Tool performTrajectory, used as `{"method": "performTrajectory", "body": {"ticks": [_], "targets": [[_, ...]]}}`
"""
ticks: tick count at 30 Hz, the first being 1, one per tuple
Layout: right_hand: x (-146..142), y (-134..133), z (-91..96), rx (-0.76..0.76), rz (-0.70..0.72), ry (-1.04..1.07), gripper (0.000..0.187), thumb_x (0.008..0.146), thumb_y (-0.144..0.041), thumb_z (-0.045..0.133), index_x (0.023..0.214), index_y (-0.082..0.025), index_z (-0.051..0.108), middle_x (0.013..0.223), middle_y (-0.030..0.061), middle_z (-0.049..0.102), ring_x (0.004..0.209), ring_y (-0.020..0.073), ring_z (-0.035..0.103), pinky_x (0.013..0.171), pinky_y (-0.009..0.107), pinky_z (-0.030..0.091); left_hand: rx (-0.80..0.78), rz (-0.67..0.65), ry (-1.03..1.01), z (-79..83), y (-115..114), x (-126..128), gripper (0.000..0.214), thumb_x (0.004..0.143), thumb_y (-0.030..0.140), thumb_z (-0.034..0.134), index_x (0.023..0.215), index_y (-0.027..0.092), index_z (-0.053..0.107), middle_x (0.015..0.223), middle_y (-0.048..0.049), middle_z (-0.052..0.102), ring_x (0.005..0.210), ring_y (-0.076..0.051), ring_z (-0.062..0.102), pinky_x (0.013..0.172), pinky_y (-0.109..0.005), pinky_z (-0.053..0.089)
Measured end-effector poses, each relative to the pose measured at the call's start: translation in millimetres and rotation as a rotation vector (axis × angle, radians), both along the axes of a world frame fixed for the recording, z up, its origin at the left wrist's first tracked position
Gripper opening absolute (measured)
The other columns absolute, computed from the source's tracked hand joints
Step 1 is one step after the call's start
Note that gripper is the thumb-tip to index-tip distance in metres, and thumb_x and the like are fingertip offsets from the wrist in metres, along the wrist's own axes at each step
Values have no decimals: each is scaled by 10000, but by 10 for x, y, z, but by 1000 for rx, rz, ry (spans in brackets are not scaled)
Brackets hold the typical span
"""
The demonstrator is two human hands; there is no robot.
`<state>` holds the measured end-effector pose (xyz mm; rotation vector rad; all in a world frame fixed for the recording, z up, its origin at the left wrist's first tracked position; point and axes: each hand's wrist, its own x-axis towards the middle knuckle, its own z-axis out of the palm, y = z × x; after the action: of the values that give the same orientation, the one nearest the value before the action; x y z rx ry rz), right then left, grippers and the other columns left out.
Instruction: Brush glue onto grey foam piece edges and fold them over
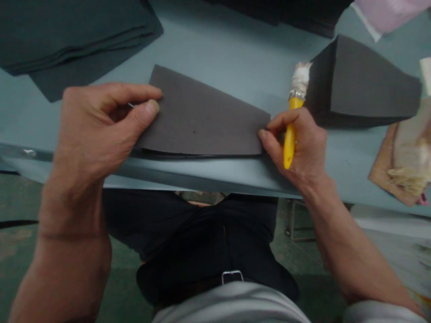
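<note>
A dark grey foam sheet [202,116] lies flat near the front edge of the blue-grey table [222,49]. My left hand [97,130] pinches the sheet's left edge between thumb and forefinger. My right hand [296,143] is closed around a yellow-handled brush [292,121], whose pale bristles point away from me, while its fingertips press the sheet's right corner. Another thin dark layer shows just under the sheet's front edge.
A thick stack of dark grey foam pieces [360,85] stands right of the brush. Dark sheets [67,36] are piled at the back left. A brown board with pale residue [404,157] lies at the far right. Pink cloth [387,13] is at the top right.
</note>
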<state>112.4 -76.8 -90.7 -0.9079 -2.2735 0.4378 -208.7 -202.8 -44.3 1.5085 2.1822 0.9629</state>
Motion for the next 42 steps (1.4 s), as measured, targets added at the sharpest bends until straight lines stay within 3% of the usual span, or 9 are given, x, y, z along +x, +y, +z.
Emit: {"method": "performTrajectory", "body": {"ticks": [7,11,15,21,28,35,39,42], "targets": [[-26,-12,9,52,6,-3,83,969,-307,751,994,-314,672,817,3,710,697,217,671,700,409,600,-2,-18,-4,7,-4,-53,443,933,477,656,1247,245,865,911,7,749,826,-162,673,959,-382,629],[-7,-8,4,32,-16,-19,96,977,-366,763,996,-313,685,824,17,721,704,226,671,708,416,609,-10,-17,15,-4,-5,-94,490,948,521,622,1280,243,853,923,-24,755,792,-198,624,896,-399,615],[34,16,-26,-19,-4,-8,122,996,-413,764,1019,-318,691,842,7,722,719,226,683,736,428,621,-3,-60,79,-56,-26,-192,534,964,516,570,1332,231,832,896,1,730,738,-153,571,911,-397,589],[60,28,-77,-18,8,-5,128,1020,-428,747,1102,-339,706,865,-1,712,762,224,692,758,418,614,36,-59,21,-130,-42,-254,470,939,474,644,1293,248,855,923,6,766,796,-152,658,929,-353,588],[37,3,-26,-28,-29,-31,126,1004,-422,773,1048,-328,702,856,8,712,766,228,694,748,414,615,37,-89,46,-66,-65,-135,461,996,461,625,1340,221,816,1143,-34,842,1025,-290,784,977,-494,636],[15,-18,-28,-18,-38,-1,114,1005,-402,773,1036,-322,697,846,1,707,743,215,689,730,403,609,70,-119,98,-95,-94,-140,416,1072,439,581,1338,224,818,1155,-37,841,1016,-283,787,979,-516,650],[10,-19,-35,-17,-37,7,127,1020,-436,754,1037,-323,697,828,-3,705,717,203,683,703,391,611,108,-167,123,-134,-97,-187,417,1041,451,623,1349,243,811,1079,16,822,955,-232,776,940,-483,638],[8,-18,-35,-26,-44,6,145,1023,-459,748,1033,-323,699,834,3,713,731,209,695,709,394,621,77,-131,94,-119,-106,-170,403,1042,478,629,1345,294,821,1122,10,834,980,-263,783,949,-478,641]]}}
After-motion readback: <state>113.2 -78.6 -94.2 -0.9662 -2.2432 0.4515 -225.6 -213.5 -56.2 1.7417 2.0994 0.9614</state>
